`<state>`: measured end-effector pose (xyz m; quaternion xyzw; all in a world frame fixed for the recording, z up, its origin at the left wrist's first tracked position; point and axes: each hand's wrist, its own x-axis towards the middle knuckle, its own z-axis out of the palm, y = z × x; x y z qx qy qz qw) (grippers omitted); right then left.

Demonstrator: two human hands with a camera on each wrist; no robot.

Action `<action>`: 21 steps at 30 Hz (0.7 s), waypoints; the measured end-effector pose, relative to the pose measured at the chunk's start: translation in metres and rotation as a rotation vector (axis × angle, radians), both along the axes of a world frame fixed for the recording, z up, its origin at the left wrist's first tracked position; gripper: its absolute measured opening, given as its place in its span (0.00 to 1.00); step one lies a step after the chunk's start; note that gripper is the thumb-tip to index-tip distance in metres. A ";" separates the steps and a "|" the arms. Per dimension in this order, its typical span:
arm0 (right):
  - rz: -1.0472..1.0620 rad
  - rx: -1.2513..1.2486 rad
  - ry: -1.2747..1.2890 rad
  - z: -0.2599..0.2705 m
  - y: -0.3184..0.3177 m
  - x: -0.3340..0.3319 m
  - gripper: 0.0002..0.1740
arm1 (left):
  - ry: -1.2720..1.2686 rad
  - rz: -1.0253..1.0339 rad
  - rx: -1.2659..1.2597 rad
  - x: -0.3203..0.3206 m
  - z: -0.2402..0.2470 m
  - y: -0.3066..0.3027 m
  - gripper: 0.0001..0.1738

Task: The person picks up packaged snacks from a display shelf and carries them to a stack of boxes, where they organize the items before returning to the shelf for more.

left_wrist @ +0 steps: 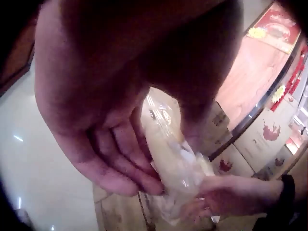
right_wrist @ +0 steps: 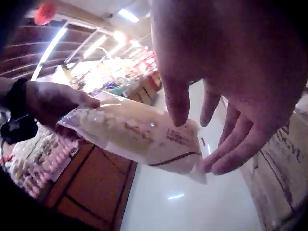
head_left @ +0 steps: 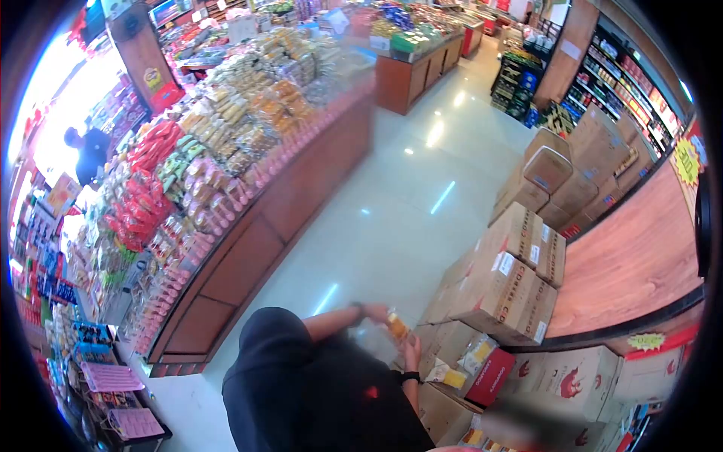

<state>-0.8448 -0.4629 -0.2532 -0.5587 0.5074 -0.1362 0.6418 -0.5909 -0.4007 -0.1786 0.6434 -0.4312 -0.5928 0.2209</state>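
Observation:
Both hands hold one clear plastic food packet [head_left: 398, 327], with pale, yellowish contents and a dark printed stripe near one end. In the right wrist view, the left hand [right_wrist: 55, 98] grips one end of the packet [right_wrist: 139, 134], thumb on top. At the other end, the thumb and fingertips of the right hand [right_wrist: 240, 96] are around the packet's edge. The left wrist view shows the left hand [left_wrist: 101, 106] large, fingers curled beside the wrapper. Lower down there, the right hand [left_wrist: 236, 195] has its fingers at the packet's far end. Each wrist wears a dark band.
Open cartons with yellow packets [head_left: 450, 375] and a red box [head_left: 491, 377] stand right beside the hands. Stacked cardboard boxes [head_left: 504, 290] line the right side. A long wooden counter [head_left: 248, 271] heaped with bagged goods runs along the left. Shiny floor [head_left: 392, 203] lies between.

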 end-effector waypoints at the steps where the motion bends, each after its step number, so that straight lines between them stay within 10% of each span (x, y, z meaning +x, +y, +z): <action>1: 0.029 0.072 -0.036 0.004 0.002 0.007 0.31 | 0.031 0.022 -0.008 0.011 0.009 0.009 0.22; 17: 0.750 -0.332 -0.108 0.101 0.055 0.221 0.35 | -0.023 0.742 -0.355 0.122 0.036 0.230 0.26; 21: 0.877 -0.479 -0.168 0.090 0.098 0.263 0.37 | -0.038 0.803 -0.224 0.138 0.109 0.308 0.32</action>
